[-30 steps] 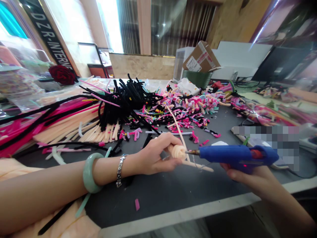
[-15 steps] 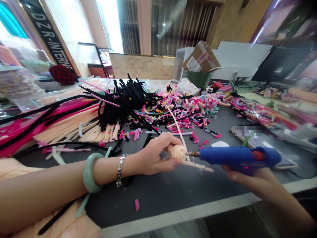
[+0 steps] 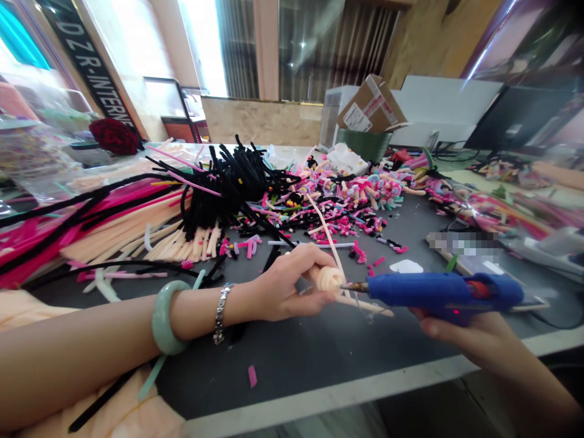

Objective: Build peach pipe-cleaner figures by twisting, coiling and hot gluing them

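Observation:
My left hand (image 3: 296, 285) pinches a small cream coil of wound pipe cleaner (image 3: 329, 280) between thumb and fingers. One long cream stem (image 3: 325, 225) runs up and away from the coil, and another short end (image 3: 369, 306) sticks out to the right. In my right hand (image 3: 460, 331) is a blue hot glue gun (image 3: 420, 288), with its red light lit. Its nozzle points left, and the tip meets or almost meets the coil's right side. Thin glue strands hang below the nozzle. My right fingers are partly hidden behind the gun's handle.
Black pipe cleaners (image 3: 228, 182) are bunched behind my left hand, with cream stems (image 3: 123, 231) lying to the left. Pink and mixed cut pieces (image 3: 337, 207) heap across the table's middle. A phone (image 3: 465, 252) lies right, behind the gun. A cardboard box (image 3: 371, 106) stands at the back.
The glue gun has shifted very slightly right and down, its nozzle still at the coil. My left hand and the coil stay nearly in place.

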The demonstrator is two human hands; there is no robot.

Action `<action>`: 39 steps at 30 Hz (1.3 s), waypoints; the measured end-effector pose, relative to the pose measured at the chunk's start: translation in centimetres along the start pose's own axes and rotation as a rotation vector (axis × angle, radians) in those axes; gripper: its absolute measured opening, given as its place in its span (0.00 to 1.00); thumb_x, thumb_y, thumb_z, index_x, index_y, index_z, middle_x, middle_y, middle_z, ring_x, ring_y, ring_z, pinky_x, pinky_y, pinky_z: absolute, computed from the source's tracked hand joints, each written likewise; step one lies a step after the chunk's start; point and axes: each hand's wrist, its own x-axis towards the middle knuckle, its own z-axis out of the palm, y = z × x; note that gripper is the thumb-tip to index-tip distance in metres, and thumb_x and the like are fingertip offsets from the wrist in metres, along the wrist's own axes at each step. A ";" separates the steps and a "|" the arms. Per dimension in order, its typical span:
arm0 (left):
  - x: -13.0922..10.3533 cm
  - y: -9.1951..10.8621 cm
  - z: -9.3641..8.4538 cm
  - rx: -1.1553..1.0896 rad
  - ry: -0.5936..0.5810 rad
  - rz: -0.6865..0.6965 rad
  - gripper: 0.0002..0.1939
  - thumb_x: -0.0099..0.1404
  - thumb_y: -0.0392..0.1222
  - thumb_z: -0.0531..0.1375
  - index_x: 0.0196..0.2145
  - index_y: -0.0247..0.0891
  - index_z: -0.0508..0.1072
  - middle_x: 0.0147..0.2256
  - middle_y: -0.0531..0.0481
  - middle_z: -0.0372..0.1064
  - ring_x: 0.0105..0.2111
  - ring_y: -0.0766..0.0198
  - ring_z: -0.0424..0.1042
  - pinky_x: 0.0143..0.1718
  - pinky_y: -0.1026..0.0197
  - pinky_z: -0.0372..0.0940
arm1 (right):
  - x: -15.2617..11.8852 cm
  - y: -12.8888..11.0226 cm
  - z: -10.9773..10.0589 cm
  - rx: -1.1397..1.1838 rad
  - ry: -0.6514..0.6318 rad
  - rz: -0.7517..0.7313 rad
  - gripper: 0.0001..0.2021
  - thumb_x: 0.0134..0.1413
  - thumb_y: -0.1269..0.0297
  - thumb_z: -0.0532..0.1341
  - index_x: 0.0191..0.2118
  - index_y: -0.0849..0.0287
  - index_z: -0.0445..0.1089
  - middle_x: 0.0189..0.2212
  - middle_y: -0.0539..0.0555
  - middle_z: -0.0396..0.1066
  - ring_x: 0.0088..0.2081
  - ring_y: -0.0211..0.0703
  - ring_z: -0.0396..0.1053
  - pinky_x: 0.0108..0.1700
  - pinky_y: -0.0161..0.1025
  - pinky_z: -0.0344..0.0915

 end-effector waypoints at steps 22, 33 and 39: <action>0.0 0.0 -0.1 -0.017 -0.006 -0.006 0.14 0.62 0.45 0.59 0.42 0.34 0.65 0.34 0.47 0.66 0.32 0.66 0.64 0.34 0.64 0.62 | 1.3 2.3 -1.3 -0.078 -0.141 -0.114 0.15 0.35 0.48 0.69 0.25 0.55 0.76 0.22 0.54 0.75 0.26 0.48 0.75 0.29 0.37 0.73; -0.1 0.0 -0.1 -0.032 -0.026 -0.016 0.14 0.63 0.46 0.57 0.42 0.34 0.65 0.35 0.46 0.65 0.32 0.66 0.63 0.34 0.63 0.61 | 1.1 1.5 -1.3 -0.079 -0.139 -0.129 0.15 0.37 0.48 0.69 0.26 0.56 0.76 0.22 0.53 0.75 0.25 0.45 0.74 0.29 0.35 0.72; -0.1 0.1 -0.2 -0.032 -0.028 -0.020 0.13 0.63 0.45 0.57 0.42 0.34 0.65 0.35 0.46 0.65 0.32 0.66 0.63 0.34 0.64 0.61 | 1.2 1.6 -1.3 -0.063 -0.150 -0.098 0.16 0.37 0.48 0.69 0.26 0.56 0.76 0.23 0.54 0.75 0.26 0.45 0.74 0.29 0.36 0.72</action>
